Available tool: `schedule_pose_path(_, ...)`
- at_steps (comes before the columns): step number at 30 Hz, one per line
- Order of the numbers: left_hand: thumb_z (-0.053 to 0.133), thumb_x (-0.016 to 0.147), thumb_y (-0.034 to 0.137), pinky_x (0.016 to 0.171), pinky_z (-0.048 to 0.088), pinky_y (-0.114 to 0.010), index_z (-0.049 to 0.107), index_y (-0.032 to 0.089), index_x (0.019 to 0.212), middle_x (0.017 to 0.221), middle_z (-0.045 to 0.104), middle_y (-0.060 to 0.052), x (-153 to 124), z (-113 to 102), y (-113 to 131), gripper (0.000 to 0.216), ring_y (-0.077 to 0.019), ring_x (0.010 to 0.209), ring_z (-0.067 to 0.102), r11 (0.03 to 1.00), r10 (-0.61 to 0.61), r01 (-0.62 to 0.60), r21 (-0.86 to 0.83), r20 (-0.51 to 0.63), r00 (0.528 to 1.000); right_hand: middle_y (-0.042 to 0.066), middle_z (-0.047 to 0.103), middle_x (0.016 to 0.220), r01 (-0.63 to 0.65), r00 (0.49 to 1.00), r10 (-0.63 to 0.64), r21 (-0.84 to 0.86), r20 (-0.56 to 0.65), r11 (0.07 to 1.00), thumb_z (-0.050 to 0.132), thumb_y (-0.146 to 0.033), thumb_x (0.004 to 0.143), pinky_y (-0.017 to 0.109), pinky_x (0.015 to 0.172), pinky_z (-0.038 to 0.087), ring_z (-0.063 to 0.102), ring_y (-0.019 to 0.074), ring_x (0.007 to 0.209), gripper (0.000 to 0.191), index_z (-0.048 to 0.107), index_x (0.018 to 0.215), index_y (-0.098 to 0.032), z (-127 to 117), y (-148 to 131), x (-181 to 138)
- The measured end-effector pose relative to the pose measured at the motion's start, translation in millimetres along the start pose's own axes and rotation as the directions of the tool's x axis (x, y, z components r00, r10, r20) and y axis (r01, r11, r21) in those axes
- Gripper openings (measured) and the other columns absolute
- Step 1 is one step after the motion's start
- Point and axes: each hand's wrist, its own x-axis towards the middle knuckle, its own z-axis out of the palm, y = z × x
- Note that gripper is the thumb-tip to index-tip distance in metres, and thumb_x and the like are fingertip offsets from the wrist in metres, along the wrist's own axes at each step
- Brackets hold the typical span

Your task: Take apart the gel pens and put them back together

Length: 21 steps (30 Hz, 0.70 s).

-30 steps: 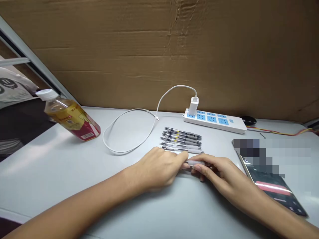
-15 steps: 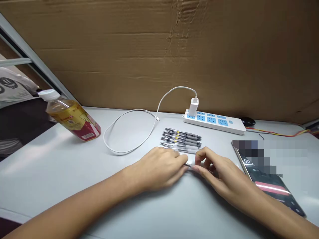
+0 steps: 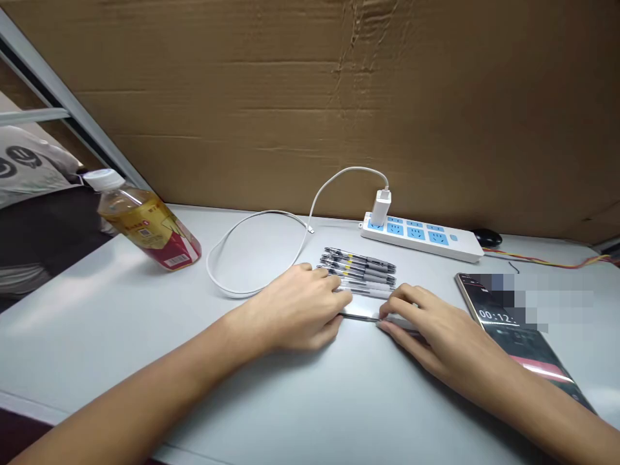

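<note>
A thin dark pen refill (image 3: 359, 317) spans the gap between my hands, low over the desk. My left hand (image 3: 305, 307) is closed around its left end, and the fingers hide whatever else lies in the grasp. My right hand (image 3: 431, 323) pinches a pen barrel (image 3: 404, 323) with a greyish grip, at the refill's right end. Just beyond the hands, several clear pens (image 3: 361, 261) with grey grips lie side by side. My left fingers cover the left ends of the nearest pens.
A white power strip (image 3: 421, 239) with a plugged-in charger (image 3: 381, 206) lies at the back. Its white cable (image 3: 208, 258) loops leftward. A drink bottle (image 3: 150, 226) stands left, a phone (image 3: 513, 342) lies right. Cardboard (image 3: 242, 97) walls the desk's rear.
My left hand has moved left, away from my right hand, and a longer stretch of the refill shows between them. The right hand stays nearly in place. The view has shifted slightly.
</note>
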Motion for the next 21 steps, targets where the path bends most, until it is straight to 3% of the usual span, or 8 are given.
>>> schedule_pose_path(9, 0.056, 0.097, 0.018, 0.068, 0.048, -0.036, 0.058, 0.021, 0.092, 0.09, 0.067, -0.004, 1, 2, 4, 0.006, -0.0225, 0.077, 0.065, 0.999, 0.043, -0.043, 0.005, 0.006, 0.999, 0.007, 0.069, 0.099, 0.057, 0.998, -0.06, -0.067, -0.032, 0.996, 0.044, -0.031, 0.109, 0.036, 0.071, 0.052, 0.065, 0.0227, 0.086, 0.025, 0.067, 0.104, -0.024, -1, 1, 1)
schedule_pose_path(14, 0.059, 0.097, 0.024, 0.063, 0.045, -0.035, 0.06, 0.021, 0.096, 0.089, 0.069, -0.004, -2, -5, -1, 0.004, -0.0242, 0.077, 0.067, 0.999, 0.008, -0.006, -0.04, 0.041, 0.999, 0.006, 0.066, 0.095, 0.031, 0.999, -0.036, -0.159, -0.028, 0.987, 0.039, -0.03, 0.11, 0.035, 0.066, 0.047, 0.064, 0.0221, 0.081, 0.027, 0.064, 0.1, -0.024, -1, 3, 1)
schedule_pose_path(21, 0.058, 0.1, 0.021, 0.064, 0.042, -0.033, 0.062, 0.02, 0.083, 0.082, 0.07, -0.004, -5, -16, -7, 0.017, -0.0229, 0.073, 0.066, 0.995, -0.096, 0.1, -0.019, 0.15, 0.984, 0.002, 0.058, 0.079, -0.081, 0.996, 0.066, -0.271, -0.064, 0.959, 0.041, -0.03, 0.108, 0.031, 0.048, 0.028, 0.053, 0.0182, 0.058, 0.026, 0.058, 0.089, -0.026, -1, 6, -1)
